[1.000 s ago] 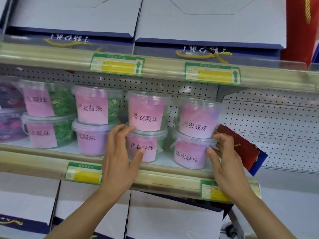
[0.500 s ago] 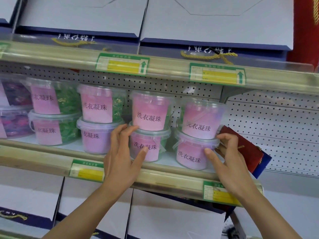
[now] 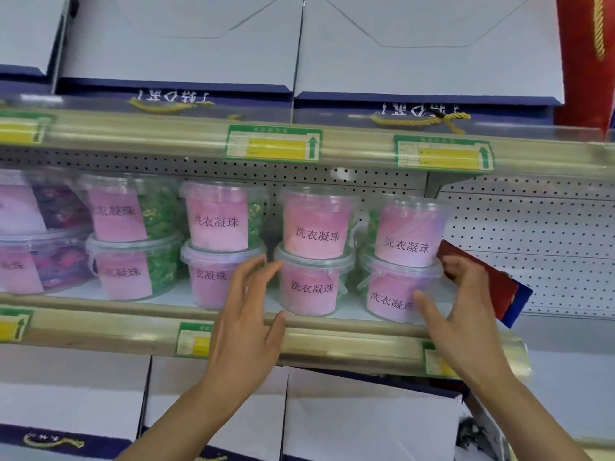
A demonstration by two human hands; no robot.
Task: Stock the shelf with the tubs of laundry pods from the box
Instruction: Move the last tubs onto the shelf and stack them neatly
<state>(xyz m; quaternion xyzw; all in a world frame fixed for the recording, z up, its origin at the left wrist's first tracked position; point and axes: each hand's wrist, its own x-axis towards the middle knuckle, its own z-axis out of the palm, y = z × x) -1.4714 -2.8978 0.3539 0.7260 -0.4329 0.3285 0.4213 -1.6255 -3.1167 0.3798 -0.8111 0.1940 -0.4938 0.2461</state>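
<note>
We have the tubs stacked two high along the shelf [image 3: 100,331], mid-frame. Our right hand [image 3: 466,314] cups the lower right tub [image 3: 392,294], thumb in front, fingers curled behind; our left hand [image 3: 246,314] hovers spread, holding nothing, beside the lower middle tub [image 3: 311,287]. A clumsy nudge could topple the upper right tub [image 3: 407,234] (it sits slightly tilted). Since earlier, both hands have barely shifted.

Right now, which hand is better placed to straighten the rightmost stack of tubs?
The right hand: its thumb and fingers already wrap the rightmost bottom tub, under the tilted top tub. The left hand sits open between the two stacks further left.
</note>
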